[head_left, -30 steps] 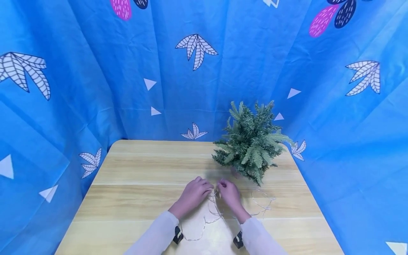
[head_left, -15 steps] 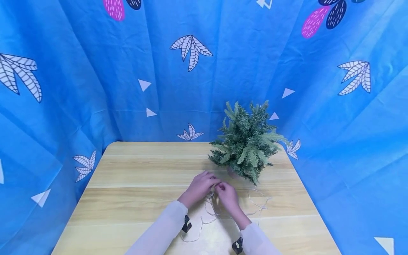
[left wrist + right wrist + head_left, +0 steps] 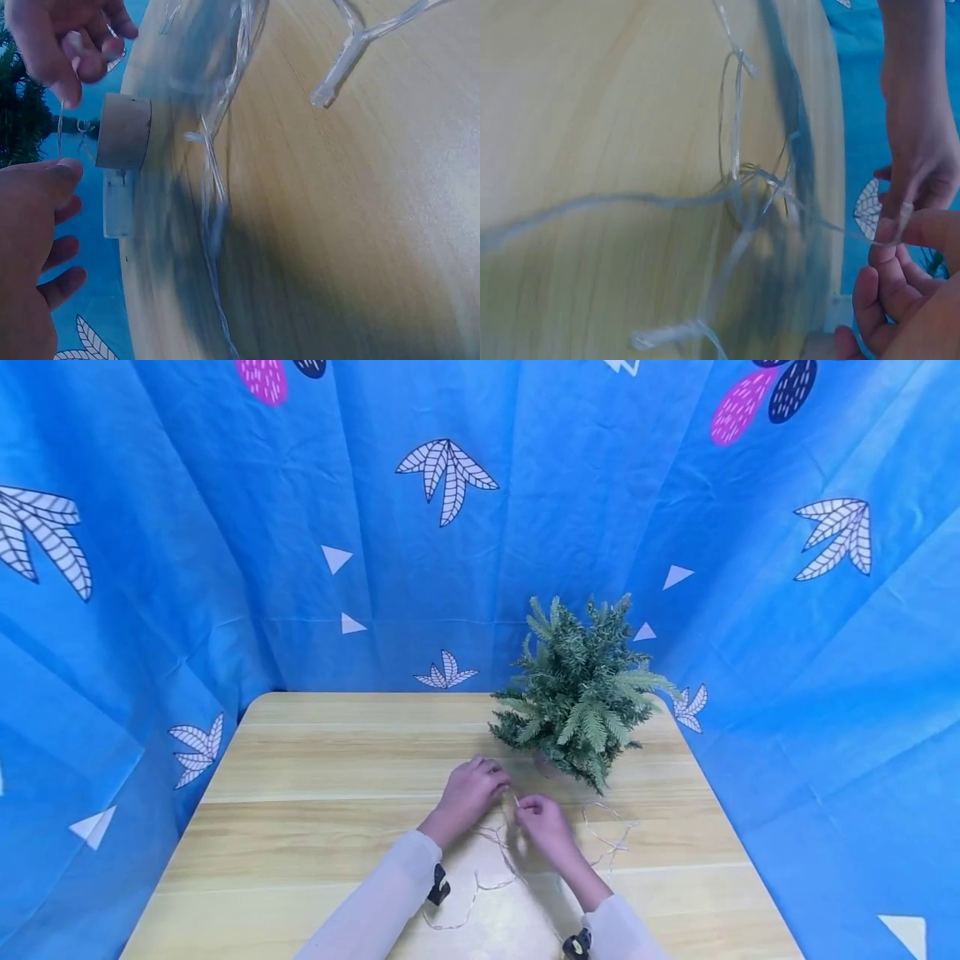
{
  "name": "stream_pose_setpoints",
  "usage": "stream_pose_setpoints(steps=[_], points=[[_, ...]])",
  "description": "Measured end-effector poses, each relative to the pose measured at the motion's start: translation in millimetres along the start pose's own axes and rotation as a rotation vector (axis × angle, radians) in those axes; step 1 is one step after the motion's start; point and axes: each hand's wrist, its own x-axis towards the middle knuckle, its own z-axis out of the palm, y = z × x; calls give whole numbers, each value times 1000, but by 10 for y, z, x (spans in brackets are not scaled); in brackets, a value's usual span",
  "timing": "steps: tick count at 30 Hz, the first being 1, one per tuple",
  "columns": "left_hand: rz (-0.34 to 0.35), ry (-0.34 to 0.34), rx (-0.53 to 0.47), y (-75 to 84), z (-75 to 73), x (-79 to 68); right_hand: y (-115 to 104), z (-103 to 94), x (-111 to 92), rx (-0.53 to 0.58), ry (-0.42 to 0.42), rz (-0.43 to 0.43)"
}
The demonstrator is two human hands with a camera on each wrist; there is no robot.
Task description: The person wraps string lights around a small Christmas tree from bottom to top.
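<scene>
In the head view, the left hand [image 3: 463,795] and the right hand [image 3: 547,825] are facing each other over the wooden table [image 3: 322,835] — near but apart, with a short length of clear wire string [image 3: 495,888] running between their fingertips. More of the string is lying in loose loops around the forearms. The green tree [image 3: 581,689] is standing just beyond the right hand, and a blue curtain [image 3: 300,527] is hanging behind. Pale sleeves [image 3: 386,893] are covering both arms.

In the left wrist view, the left hand is pinching the wire, which is stretching straight across to the right hand. The tree's round pot [image 3: 124,131] is showing beyond, with a white box [image 3: 118,206] just beside it.

In the right wrist view, the right hand is pinching the wire between thumb and finger — the other strands are crossing in a tangle, 1 partly blurred.
</scene>
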Motion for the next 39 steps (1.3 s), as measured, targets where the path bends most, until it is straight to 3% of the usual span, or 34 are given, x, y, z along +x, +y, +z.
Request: stream_pose_setpoints(steps=[6, 16, 23, 35, 39], points=[[-19, 27, 18, -29, 26, -9, 23, -169, -69, -203, 56, -58], [-107, 58, -52, -104, 38, -7, 14, -459, -206, -349, 119, -152], [-129, 74, -70, -151, 82, -7, -54, -680, -339, -369, 153, -166], [-190, 77, -132, -198, 128, -21, -222, -983, -511, -498, 193, -243], [-211, 68, -153, -222, 131, -23, -268, -1075, -551, -514, 195, -230]])
